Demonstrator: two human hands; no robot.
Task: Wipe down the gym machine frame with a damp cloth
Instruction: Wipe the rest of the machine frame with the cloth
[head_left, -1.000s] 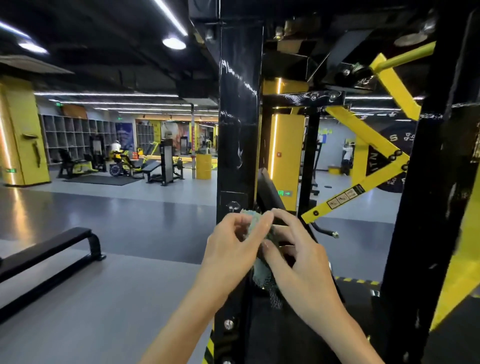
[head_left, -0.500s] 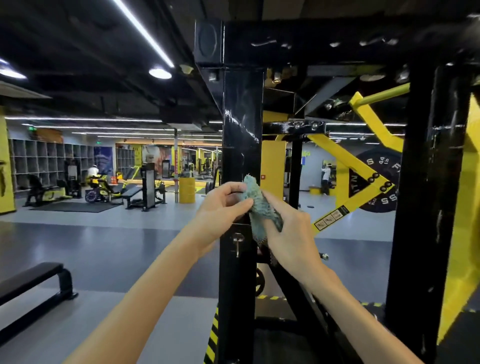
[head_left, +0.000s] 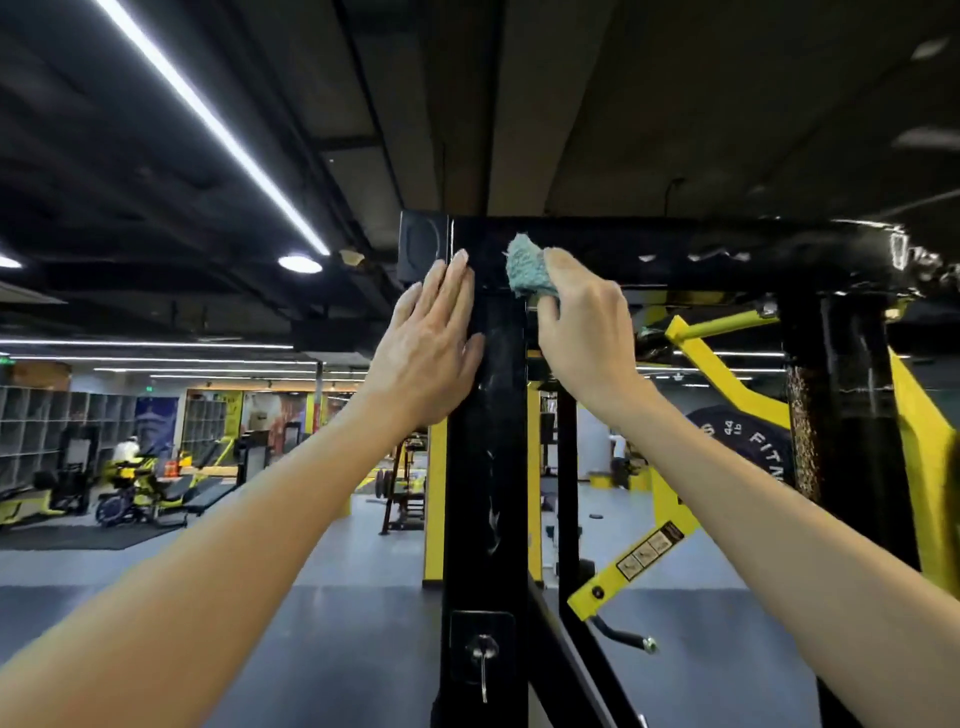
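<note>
Left of the glossy black square steel upright (head_left: 485, 493) we have open air down to the grey gym floor (head_left: 337, 649), with nothing standing near that side. Our left hand (head_left: 431, 353) lies flat over the upright's left edge. The black horizontal top beam (head_left: 701, 254) caps the upright and bars any way up. At the corner where they meet sits our right hand (head_left: 587, 332) with the bunched blue-green terry cloth (head_left: 527, 267). To the right, the gap is crowded by a slanted yellow steel lever arm (head_left: 711, 364) and a second black post (head_left: 852, 441). Low down, a small metal pin (head_left: 483, 662) juts from the upright's face.

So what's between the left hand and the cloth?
Only bare black frame separates the left hand from the cloth, as the head view shows.
</note>
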